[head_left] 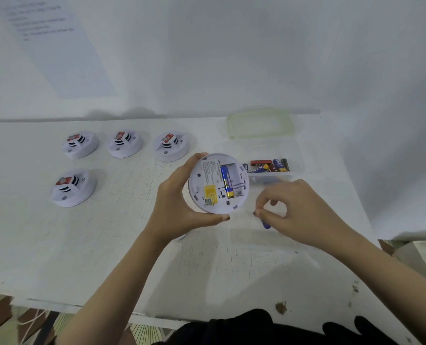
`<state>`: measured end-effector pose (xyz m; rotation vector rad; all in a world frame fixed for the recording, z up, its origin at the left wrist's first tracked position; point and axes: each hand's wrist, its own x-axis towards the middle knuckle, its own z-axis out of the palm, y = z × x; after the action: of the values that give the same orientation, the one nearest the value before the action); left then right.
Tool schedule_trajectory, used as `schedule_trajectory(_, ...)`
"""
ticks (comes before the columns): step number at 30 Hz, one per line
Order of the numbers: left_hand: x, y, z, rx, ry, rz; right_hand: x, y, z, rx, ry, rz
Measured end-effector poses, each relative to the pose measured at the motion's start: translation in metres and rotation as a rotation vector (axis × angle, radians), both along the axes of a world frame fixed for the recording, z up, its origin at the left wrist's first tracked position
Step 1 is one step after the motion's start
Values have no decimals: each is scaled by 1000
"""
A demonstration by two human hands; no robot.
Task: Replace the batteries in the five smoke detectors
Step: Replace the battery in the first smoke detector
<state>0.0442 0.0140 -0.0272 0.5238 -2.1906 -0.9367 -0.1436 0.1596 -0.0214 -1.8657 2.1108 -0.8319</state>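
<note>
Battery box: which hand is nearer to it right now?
Right. The right hand, pinching a blue battery, is just in front of the battery box; the left hand grips the opened detector off to its left.

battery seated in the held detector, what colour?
Blue with a gold end, the battery in the detector; head view.

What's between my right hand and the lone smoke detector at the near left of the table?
In the head view, the opened detector gripped by your left hand lies between the right hand, pinching a blue battery, and the lone detector.
</note>
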Motion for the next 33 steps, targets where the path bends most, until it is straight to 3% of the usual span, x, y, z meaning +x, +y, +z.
schedule_trajectory(4,0,1,-2,7,-27,-33,1,-3,13,-223,-6,-7)
schedule_trajectory(10,-5,9,3,-18,-9,-74,-1,-9,20,25,101,182)
schedule_trajectory(19,-5,14,-6,24,2,-66,6,-6,18,22,-160,141)
schedule_trajectory(33,-9,22,-16,-72,-70,-89,3,-9,20,161,-48,167)
